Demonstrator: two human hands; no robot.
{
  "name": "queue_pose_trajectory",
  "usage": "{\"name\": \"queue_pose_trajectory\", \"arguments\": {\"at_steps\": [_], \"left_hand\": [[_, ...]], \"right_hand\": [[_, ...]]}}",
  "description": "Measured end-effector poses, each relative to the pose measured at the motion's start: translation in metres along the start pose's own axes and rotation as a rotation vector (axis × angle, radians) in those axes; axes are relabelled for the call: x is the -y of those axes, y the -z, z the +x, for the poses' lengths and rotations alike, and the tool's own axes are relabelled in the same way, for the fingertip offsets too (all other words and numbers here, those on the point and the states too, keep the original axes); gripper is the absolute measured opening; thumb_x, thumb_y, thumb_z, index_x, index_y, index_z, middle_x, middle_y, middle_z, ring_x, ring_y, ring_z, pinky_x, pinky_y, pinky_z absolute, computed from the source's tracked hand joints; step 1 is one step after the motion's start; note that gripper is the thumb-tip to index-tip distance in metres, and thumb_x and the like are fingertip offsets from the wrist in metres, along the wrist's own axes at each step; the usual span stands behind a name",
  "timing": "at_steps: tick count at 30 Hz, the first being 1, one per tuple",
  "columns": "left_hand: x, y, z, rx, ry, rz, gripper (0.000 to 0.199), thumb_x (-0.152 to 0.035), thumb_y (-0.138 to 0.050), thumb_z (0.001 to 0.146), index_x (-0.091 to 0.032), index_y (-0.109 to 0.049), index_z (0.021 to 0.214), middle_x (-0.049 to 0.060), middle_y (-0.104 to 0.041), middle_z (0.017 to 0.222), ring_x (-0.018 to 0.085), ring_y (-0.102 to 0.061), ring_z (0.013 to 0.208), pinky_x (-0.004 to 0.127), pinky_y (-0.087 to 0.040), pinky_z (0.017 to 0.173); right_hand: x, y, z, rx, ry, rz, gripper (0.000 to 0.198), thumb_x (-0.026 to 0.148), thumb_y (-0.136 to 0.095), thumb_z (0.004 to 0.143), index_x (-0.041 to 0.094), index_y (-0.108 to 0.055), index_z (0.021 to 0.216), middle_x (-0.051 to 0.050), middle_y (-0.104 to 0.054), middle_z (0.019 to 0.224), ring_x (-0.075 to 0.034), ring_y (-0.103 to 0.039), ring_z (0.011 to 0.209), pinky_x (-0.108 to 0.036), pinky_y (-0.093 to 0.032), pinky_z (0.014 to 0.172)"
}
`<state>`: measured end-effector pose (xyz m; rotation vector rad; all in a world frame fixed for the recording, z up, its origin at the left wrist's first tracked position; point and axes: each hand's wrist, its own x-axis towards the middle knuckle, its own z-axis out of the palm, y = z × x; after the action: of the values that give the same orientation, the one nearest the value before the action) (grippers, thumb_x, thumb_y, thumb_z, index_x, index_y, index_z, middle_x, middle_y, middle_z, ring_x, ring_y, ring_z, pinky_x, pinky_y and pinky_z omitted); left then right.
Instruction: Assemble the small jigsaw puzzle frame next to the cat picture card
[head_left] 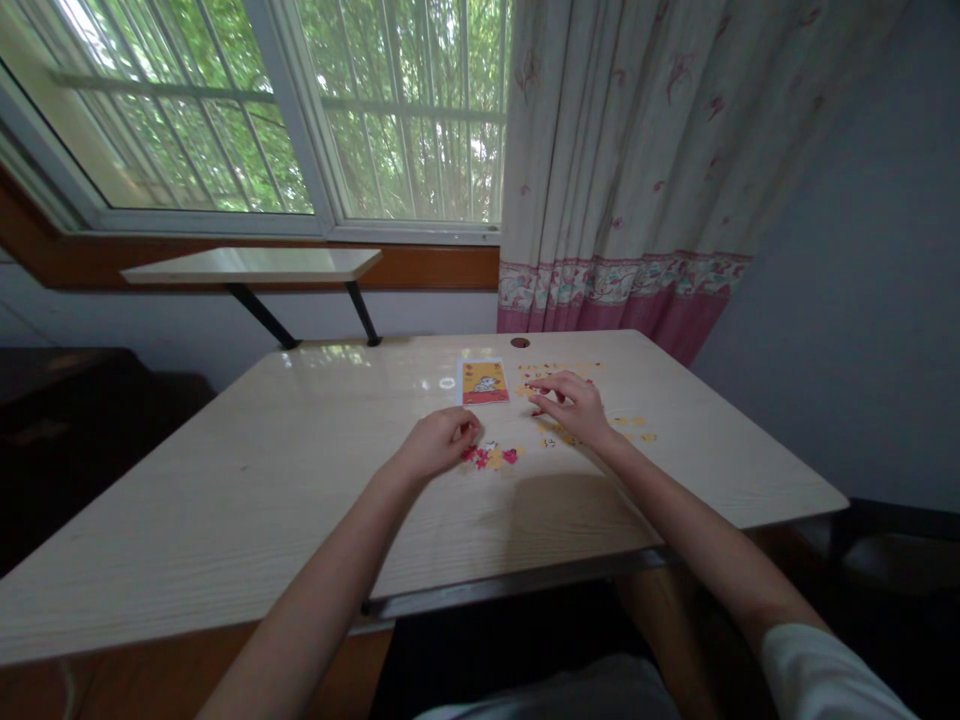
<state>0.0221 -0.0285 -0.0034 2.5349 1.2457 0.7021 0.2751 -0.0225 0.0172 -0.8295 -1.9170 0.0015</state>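
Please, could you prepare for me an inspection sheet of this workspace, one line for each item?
Surface: pale wood-grain desk, round grommet near its far edge.
Job's things: picture card lying flat; red-and-yellow puzzle cluster nearer the person; spread puzzle pieces at right.
Clutter: small white round mark left of the card, nature unclear.
Grip: left hand curled beside the cluster; right hand among the spread pieces; whether either holds one is unclear.
Cables: nothing seen on the desk.
Surroundings: barred window, floral curtain, raised shelf far left.
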Motion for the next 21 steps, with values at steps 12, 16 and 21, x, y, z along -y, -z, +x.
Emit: {"name": "queue_pose_trajectory", "arguments": {"at_steps": [12,16,21], "left_hand": [[0.001,0.001,0.000,0.025,-0.010,-0.013,0.020,-0.023,-0.047,0.081,-0.019,-0.066,0.080,0.003,-0.063,0.071,0.014,-0.052,0.062,0.024,-0.037,0.057],[0.001,0.001,-0.001,0.036,-0.015,-0.005,0.019,-0.022,-0.047,0.081,-0.019,-0.065,0.078,0.003,-0.063,0.073,0.014,-0.052,0.062,0.024,-0.036,0.058],[0.003,0.001,-0.001,0.044,0.001,-0.023,0.018,-0.022,-0.048,0.081,-0.019,-0.066,0.078,0.004,-0.065,0.074,0.015,-0.055,0.064,0.024,-0.037,0.059]], "right_hand": [[-0.012,0.020,0.008,0.169,-0.127,0.103,0.026,0.042,-0.063,0.079,0.020,-0.071,0.092,-0.005,-0.067,0.085,-0.010,-0.049,0.061,-0.026,-0.043,0.061],[-0.036,0.056,0.006,0.346,-0.252,0.056,0.031,0.044,-0.063,0.077,0.018,-0.072,0.092,-0.006,-0.067,0.083,-0.012,-0.051,0.064,-0.026,-0.041,0.060],[-0.075,0.116,-0.017,0.618,-0.601,0.001,0.041,0.051,-0.067,0.066,0.017,-0.073,0.087,-0.007,-0.067,0.078,-0.014,-0.054,0.066,-0.026,-0.041,0.060]]}}
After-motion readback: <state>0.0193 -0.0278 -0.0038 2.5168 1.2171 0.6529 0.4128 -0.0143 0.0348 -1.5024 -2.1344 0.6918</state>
